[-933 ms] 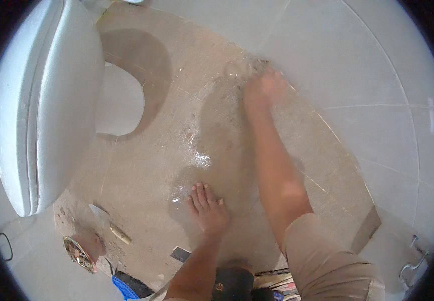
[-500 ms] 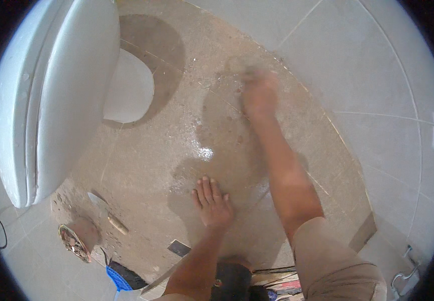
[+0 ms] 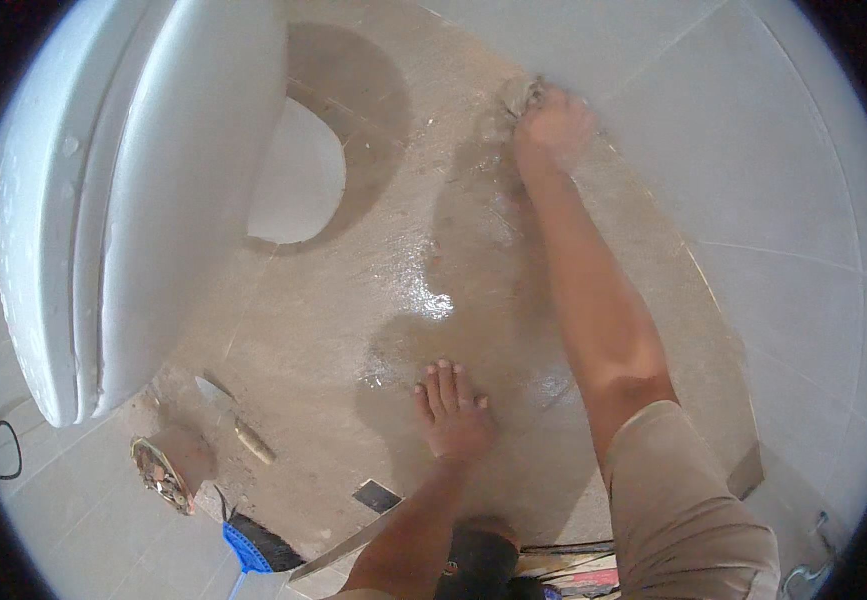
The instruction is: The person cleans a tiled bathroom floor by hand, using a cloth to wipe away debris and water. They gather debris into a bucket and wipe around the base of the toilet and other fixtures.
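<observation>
My left hand (image 3: 458,425) is pressed palm-down on the wet beige floor (image 3: 323,345), its fingers stretched out. Far out to the right, close to the base of the wall, my right hand (image 3: 558,125) is closed around a dirty greyish wad (image 3: 521,97), perhaps a rag or a sponge. That hand is slightly blurred, and its fingers partly cover what it grips. Water shines on the floor between both hands, and a darker wet patch runs along the right forearm.
A white toilet (image 3: 183,200) takes up the left side. Near it lie a pointed trowel (image 3: 238,415) and a tub of rubble (image 3: 158,475). A blue broom (image 3: 245,548) is at the lower left, beside a dark square (image 3: 376,496) in the floor. Grey wall tiles (image 3: 753,170) rise on the right.
My right hand has swept farther away, up to the wall's foot, with the greyish wad. My left hand stays flat on the floor. The whole view has shifted a little.
</observation>
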A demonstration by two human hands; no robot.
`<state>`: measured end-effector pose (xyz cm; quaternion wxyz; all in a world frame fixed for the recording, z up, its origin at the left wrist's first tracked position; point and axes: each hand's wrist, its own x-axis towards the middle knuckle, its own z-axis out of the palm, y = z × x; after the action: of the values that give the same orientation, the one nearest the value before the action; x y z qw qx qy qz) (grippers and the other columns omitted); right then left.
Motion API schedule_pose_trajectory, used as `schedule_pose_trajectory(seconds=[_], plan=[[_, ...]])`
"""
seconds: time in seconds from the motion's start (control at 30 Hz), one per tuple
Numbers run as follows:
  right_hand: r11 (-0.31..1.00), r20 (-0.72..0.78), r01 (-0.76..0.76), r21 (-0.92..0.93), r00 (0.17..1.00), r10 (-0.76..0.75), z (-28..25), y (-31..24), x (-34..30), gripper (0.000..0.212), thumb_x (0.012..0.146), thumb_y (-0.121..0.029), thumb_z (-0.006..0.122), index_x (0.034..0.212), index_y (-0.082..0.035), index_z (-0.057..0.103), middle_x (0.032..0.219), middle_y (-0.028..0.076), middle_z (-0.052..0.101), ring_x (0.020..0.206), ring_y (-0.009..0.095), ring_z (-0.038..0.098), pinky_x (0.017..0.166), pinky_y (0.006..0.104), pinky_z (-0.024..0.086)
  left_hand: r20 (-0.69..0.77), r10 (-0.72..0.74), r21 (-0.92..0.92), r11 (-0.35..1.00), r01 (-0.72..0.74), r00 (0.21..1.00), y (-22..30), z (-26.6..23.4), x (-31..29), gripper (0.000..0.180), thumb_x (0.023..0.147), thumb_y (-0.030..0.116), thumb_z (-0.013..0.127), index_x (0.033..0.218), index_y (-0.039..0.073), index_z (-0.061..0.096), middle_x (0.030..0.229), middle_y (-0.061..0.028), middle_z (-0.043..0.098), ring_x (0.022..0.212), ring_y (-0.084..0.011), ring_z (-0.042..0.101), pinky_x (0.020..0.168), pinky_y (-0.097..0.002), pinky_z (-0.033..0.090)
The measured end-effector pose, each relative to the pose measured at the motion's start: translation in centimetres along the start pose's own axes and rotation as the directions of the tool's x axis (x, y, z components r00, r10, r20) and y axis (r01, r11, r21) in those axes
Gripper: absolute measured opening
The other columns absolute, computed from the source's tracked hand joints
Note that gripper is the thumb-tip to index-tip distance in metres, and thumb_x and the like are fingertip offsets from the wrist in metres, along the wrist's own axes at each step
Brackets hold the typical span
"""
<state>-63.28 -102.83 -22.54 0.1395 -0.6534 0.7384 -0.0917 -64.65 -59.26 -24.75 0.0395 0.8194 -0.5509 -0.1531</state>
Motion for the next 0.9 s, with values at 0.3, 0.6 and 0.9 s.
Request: schedule_pose_trajectory(seconds=[0.3,0.6,0.9], plan=[[0.74,-0.021,0.669,0.073,0.742,-0.67,3.9,-10.7,1.6,0.043,0.093,-0.022,0.065,0.136,-0.029,0.07,0.127,0.009,0.071,0.117,0.034,0.065,0.103,0.0481,0.052,-0.086,0.057,0.031,0.998,-0.054,0.995,0.4,0.4,0.5,0.071,0.097,0.035,0.06,0.156,0.002,0.037,0.167,-0.0212,0.032,0.155,-0.042,0.029,0.125,-0.0651,0.02],[0.525,0.127,0.792,0.311,0.512,-0.849,3.8,-3.3,-7.6,0.037,0.097,-0.016,0.059,0.13,-0.023,0.074,0.115,0.015,0.07,0.111,0.043,0.064,0.097,0.0505,0.054,0.138,-0.037,-0.035,0.999,0.042,0.99,0.7,-0.5,0.1,0.076,0.098,0.03,0.057,0.159,-0.003,0.028,0.168,-0.0252,0.025,0.159,-0.0444,0.014,0.128,-0.0647,0.006],[0.777,-0.093,0.613,0.145,0.79,-0.606,-1.8,0.8,5.1,0.051,0.1,-0.012,0.059,0.15,-0.019,0.056,0.154,0.012,0.054,0.137,0.032,0.053,0.116,0.0461,0.042,0.046,0.029,-0.068,0.997,-0.025,0.999,1.4,-0.6,0.7,0.072,0.098,0.027,0.055,0.158,-0.005,0.03,0.167,-0.0281,0.027,0.157,-0.0471,0.021,0.126,-0.0664,0.011]])
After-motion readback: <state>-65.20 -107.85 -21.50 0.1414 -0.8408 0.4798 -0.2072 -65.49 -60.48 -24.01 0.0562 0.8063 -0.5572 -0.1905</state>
